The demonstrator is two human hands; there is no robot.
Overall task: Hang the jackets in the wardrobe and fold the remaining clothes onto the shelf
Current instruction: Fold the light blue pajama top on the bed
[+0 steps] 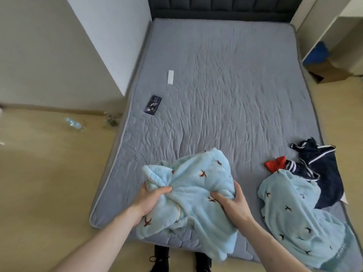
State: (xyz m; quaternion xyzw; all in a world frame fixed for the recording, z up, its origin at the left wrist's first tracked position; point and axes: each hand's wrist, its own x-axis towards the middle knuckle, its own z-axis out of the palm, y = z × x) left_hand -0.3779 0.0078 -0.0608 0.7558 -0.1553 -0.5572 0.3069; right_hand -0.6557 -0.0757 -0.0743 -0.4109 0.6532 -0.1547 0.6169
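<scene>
A fluffy light-blue garment with small brown bird prints lies bunched at the near edge of the grey mattress. My left hand grips a fold of it on the left. My right hand grips a fold on the right. A second light-blue piece with dark bird prints is spread at the mattress's near right corner. Behind that second piece sits a crumpled navy garment with white stripes and a red bow.
A dark phone and a white strip rest on the mattress's left side. An open white shelf unit with a blue item and a cardboard box stands at the far right. My black shoes stand on the wooden floor by the bed.
</scene>
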